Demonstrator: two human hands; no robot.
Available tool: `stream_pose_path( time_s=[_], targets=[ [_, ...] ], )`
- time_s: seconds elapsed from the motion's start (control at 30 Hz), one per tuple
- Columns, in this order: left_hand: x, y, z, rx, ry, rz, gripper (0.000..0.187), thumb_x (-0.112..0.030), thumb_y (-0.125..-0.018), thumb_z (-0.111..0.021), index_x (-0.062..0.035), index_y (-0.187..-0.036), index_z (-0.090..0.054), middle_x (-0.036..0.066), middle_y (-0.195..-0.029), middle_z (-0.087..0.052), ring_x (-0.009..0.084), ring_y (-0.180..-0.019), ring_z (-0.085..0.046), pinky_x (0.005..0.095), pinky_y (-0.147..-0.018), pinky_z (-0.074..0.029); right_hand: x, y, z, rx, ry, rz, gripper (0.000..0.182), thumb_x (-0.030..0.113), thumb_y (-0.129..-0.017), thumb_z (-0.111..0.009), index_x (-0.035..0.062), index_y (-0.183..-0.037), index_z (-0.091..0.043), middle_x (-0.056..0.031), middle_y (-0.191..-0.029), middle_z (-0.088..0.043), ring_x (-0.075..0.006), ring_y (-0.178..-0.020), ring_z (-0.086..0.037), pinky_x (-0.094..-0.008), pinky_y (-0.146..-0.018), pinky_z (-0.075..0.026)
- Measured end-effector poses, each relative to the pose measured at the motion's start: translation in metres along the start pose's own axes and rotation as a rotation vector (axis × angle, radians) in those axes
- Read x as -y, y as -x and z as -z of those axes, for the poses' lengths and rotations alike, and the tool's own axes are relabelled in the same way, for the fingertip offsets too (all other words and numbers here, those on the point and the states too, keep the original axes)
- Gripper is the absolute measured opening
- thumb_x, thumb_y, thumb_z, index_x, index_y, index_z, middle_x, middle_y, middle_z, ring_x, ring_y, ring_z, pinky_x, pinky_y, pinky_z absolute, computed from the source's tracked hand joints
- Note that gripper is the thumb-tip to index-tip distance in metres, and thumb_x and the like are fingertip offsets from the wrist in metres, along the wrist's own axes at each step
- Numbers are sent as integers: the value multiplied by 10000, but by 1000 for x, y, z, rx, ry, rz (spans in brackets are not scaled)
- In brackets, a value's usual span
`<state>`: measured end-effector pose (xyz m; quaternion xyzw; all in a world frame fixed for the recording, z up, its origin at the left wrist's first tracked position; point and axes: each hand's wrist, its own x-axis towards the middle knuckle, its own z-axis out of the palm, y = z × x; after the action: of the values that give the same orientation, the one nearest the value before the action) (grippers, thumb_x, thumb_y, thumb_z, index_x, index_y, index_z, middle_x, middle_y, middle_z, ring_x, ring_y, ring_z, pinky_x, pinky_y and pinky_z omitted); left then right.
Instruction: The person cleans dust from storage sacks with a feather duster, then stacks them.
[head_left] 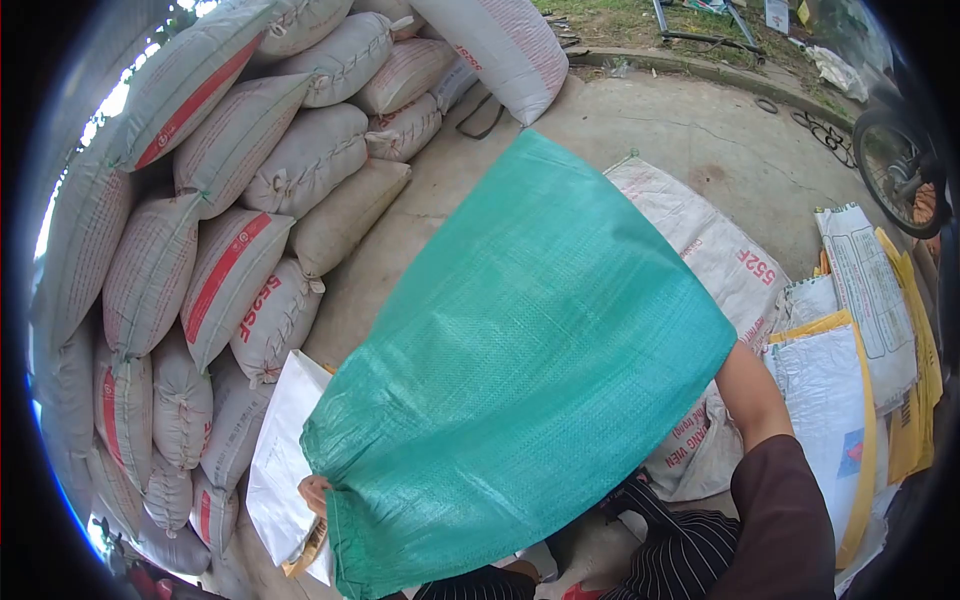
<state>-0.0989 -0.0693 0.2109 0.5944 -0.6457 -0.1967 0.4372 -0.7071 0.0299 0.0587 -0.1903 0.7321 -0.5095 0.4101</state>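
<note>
A large green woven sack [530,370] is spread across the middle of the view, over my lap. Its gathered lower left edge is in my left hand [315,495], whose fingers are closed on it. My right hand is hidden behind the right edge of the sack; only the wrist and forearm show, below a dark sleeve. Partly under the sack's left side lies a white sack [280,465]. To the right, a flat white sack with red print [735,265] lies on the ground, partly covered by the green one.
Filled white sacks [240,270] are stacked high on the left. One large filled sack [500,50] stands at the top. Flat white and yellow sacks [825,400] lie at the right. A wheel [895,165] and grass [620,25] are beyond the concrete floor [700,130].
</note>
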Motion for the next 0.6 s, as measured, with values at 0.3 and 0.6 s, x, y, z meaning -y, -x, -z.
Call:
stream_pose_path(
  time_s=[0.3,0.6],
  targets=[
    [185,94,-77,51,-494,417,709,-610,-788,-462,5,-441,-521,54,-358,-315,149,-335,-279,333,-387,-304,-14,-39,82,-349,-39,-5,418,401,-829,-476,10,-769,-609,-65,-591,-518,-170,-469,-445,-314,-429,-342],
    [204,64,-80,-142,-608,531,522,-406,-781,-622,-1,-473,-507,64,-406,-399,107,-402,-295,337,-420,-293,42,-111,162,-610,114,181,402,384,-831,-460,13,-810,-615,-76,-628,-539,-177,-516,-474,-313,-461,-353]
  ],
)
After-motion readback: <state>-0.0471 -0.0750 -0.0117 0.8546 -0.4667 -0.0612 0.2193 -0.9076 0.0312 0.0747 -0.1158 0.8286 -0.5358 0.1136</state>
